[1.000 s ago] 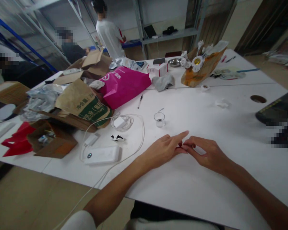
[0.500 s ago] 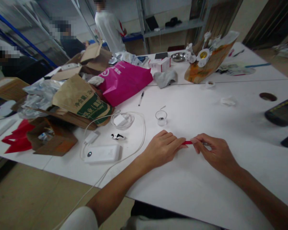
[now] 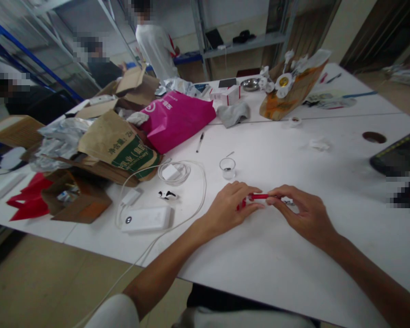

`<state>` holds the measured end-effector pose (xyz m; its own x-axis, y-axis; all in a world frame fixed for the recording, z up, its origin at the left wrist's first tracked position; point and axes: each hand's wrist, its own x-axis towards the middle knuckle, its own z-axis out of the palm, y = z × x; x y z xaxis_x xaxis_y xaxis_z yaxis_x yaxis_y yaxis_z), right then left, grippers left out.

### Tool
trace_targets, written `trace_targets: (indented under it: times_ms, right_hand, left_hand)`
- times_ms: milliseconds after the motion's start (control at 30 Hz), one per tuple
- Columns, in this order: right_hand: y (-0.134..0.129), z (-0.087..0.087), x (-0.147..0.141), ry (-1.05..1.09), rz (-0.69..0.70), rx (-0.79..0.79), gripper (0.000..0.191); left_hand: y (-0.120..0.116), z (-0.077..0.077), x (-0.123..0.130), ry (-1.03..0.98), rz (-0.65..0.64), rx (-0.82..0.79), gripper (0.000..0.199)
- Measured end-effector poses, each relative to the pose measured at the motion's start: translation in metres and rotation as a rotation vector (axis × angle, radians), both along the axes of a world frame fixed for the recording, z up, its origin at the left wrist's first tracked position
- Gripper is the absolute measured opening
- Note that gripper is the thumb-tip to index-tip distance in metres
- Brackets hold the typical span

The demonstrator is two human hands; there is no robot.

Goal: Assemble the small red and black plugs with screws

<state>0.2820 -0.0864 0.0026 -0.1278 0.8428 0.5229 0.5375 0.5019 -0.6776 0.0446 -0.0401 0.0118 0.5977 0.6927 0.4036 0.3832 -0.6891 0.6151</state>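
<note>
Over the white table's near part, my right hand (image 3: 300, 210) pinches a slim red pen-like rod (image 3: 259, 197) between thumb and fingertips. The rod points left toward my left hand (image 3: 230, 206), whose fingers curl around a short red piece (image 3: 241, 205). My left thumb and fingertips stand apart around the rod's left end; whether they touch it is unclear. Something small and silvery (image 3: 287, 201) shows by my right fingers, too small to name. Just beyond my left hand sits a small clear cup (image 3: 228, 169) with a dark bit inside. A thin grey sliver (image 3: 230, 154) lies behind the cup.
A white power bank (image 3: 146, 219), coiled cable (image 3: 187, 171) and black-and-white object (image 3: 167, 195) lie left. Beyond are a pen (image 3: 200, 142), pink bag (image 3: 181, 116), brown paper sack (image 3: 123, 146) and cardboard box (image 3: 78, 202). A dark device (image 3: 399, 152) stands right. Several people are behind.
My left thumb and fingers have parted, showing the short red piece in that hand. More of the red rod is visible between my hands.
</note>
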Motion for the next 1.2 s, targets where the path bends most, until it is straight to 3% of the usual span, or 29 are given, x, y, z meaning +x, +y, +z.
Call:
trace_targets:
  times_ms: [167,267,433,567,733,833,1033,1200]
  right_hand:
    - [0.000,-0.001,0.001,-0.002,0.020,0.011,0.006]
    - [0.001,-0.001,0.002,-0.008,0.041,0.004,0.008]
    - [0.002,-0.003,0.005,0.006,0.089,0.017,0.009]
    - [0.002,-0.002,0.003,0.018,0.099,0.040,0.012]
    - [0.002,0.001,0.002,0.040,0.126,0.054,0.017]
    - [0.002,0.001,0.002,0.025,0.117,0.052,0.016]
    - [0.003,0.001,0.003,-0.011,0.090,0.061,0.016]
    - [0.004,0.003,0.005,-0.050,0.115,0.060,0.016]
  left_hand:
    - [-0.002,0.000,0.000,-0.021,0.007,0.016,0.024]
    - [-0.003,0.007,0.000,-0.030,-0.012,-0.118,0.028]
    - [-0.003,0.017,0.000,-0.010,-0.058,-0.367,0.055]
    - [-0.004,0.019,-0.001,-0.062,-0.049,-0.547,0.054]
    - [-0.006,0.019,-0.002,-0.102,-0.063,-0.662,0.056]
    - [-0.005,0.017,0.000,-0.077,-0.052,-0.561,0.055]
    - [0.000,0.005,0.002,-0.130,-0.002,-0.098,0.030]
    - [0.000,0.003,0.002,-0.080,0.028,-0.048,0.024]
